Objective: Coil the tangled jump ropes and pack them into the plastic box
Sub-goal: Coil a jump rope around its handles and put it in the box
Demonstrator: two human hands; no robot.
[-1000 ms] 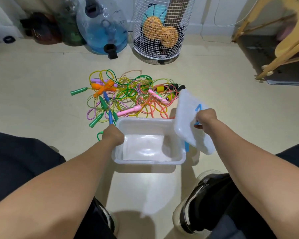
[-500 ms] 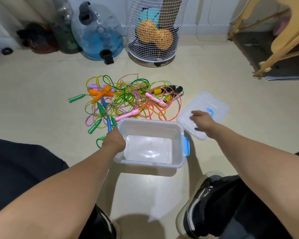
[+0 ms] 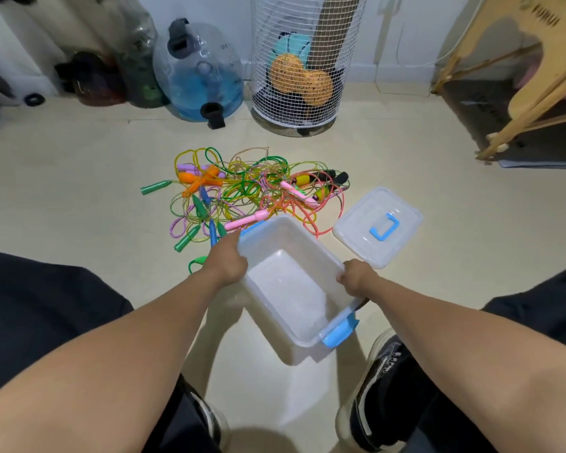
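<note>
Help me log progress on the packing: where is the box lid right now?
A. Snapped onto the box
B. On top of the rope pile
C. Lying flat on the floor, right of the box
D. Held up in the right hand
C: the lid lies flat on the floor right of the open box, while both hands grip the box rim.

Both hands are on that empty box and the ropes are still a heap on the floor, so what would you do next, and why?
Probably set the plastic box down flat. The left hand and right hand hold it tilted and empty, its lid already off, and the tangled jump ropes need freed hands.
</note>
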